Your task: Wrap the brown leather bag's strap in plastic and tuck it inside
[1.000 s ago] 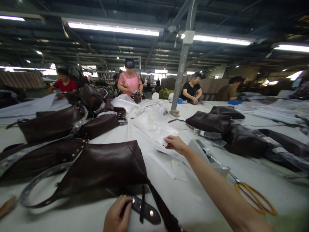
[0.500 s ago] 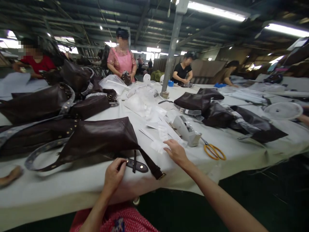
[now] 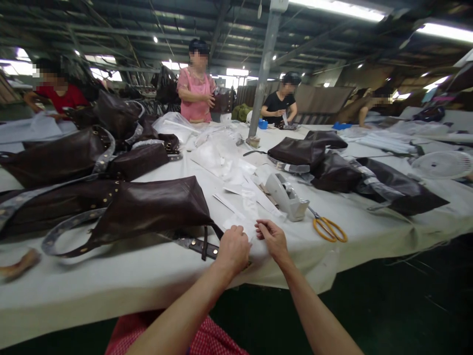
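white sheet pinched at the table's near edge

the left hand was seen knuckles up, fingers curled under; what they gripped was hidden, though they lay at the near edge of a white paper sheet. the right hand was held just beside it, at its 3 o'clock, thumb and forefinger closed on the same sheet's edge. the sheet itself was spread on the table at 12 o'clock of both hands, close to the near edge.

a studded strap was laid at 9 o'clock of the left hand, touching or almost touching it, and was joined to a dark brown bag at 10 o'clock. a tape dispenser was stood at 1 o'clock of the right hand, and orange-handled scissors were left at 2 o'clock, well apart from the fingers. other people were seen at work at the far side, at 11 to 1 o'clock.

the step in hand was judged to be the taking up of the sheet between both hands, beside the strap end. as the sheet looked thin and limp, a light, even grip at both edges was judged to be called for, with the strap kept flat.
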{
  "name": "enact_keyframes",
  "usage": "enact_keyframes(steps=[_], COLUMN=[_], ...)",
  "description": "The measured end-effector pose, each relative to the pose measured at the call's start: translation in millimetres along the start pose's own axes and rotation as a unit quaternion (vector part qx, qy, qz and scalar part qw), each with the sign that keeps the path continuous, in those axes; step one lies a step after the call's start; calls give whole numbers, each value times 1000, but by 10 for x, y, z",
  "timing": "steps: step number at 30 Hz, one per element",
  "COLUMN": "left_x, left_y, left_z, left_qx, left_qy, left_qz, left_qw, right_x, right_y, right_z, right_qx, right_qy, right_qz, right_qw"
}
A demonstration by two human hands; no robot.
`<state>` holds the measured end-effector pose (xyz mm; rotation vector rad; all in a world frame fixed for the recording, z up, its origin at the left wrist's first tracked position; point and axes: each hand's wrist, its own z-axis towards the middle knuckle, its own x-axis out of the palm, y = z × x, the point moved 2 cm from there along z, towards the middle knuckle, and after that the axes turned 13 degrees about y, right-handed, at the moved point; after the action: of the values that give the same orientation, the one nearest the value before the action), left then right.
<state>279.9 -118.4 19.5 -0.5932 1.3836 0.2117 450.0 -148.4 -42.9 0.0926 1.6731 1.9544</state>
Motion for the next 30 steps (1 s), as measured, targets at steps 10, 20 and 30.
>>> enact_keyframes(steps=[10, 20, 30], left_x=[281, 173, 237], left_y=[29, 250, 393], left_z=[228, 274, 348], left_qx=[-48, -77, -83], left_qy=[20, -21, -95], left_qz=[-42, -249, -536], left_qw=[998, 965, 835], right_x=[-10, 0, 6], right_y=[47, 65, 98], right_z=[-44, -52, -68], right_qx=[10, 9, 6], right_qy=[-13, -3, 24], right_qz=[100, 109, 87], right_qw=[995, 994, 996])
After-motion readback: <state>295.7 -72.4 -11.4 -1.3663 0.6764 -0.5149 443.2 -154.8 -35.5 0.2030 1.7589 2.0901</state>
